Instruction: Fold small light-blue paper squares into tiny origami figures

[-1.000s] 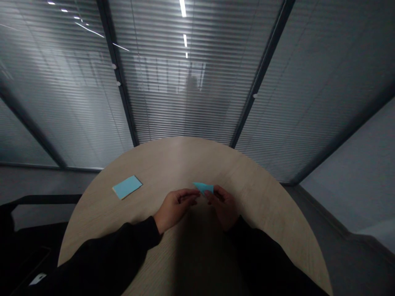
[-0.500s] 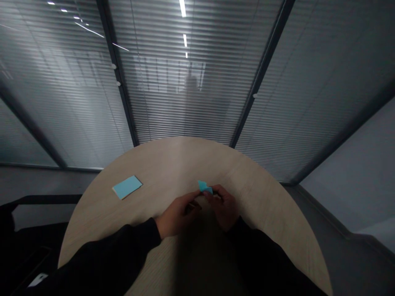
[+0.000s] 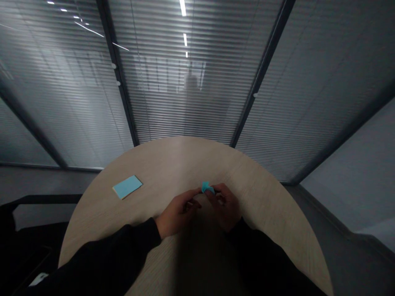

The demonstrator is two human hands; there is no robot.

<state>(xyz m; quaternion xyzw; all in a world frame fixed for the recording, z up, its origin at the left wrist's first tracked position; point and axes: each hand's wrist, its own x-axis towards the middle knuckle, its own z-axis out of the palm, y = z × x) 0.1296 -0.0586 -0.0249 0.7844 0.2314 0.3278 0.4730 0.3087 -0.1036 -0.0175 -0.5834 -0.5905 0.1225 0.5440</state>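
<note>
Round light-wood table (image 3: 173,162), fine grain, far rim against a glass partition (image 3: 191,102) with horizontal blinds and dark vertical frames. Grey floor (image 3: 345,263) on the right. Behind the blinds, a blurred, pixelated upright shape (image 3: 191,81) - too unclear to identify. Pale blue rectangular paper (image 3: 127,187) lies flat on the table, left of the hands and well apart from them, long side angled slightly up to the right. Dark object (image 3: 24,250) at lower left, with a small white patch (image 3: 38,279) - can't tell what it is.

Diff vs. the 0.5 s frame: folded blue paper (image 3: 207,188) is more compact, with the sharp tip at upper left gone, now a small rounded lump. It sits above the table between the hands, near the far side of both.

Orientation: long axis roughly side to side, blunt top toward the far rim - fingers hide part of it, so approximate.

Grip: right hand (image 3: 224,205) closed, fingertips pinching the paper. Left hand (image 3: 178,212) curled, fingers (image 3: 195,196) reaching to the paper's left side - can't tell if it's gripping. Black sleeves on both arms.
</note>
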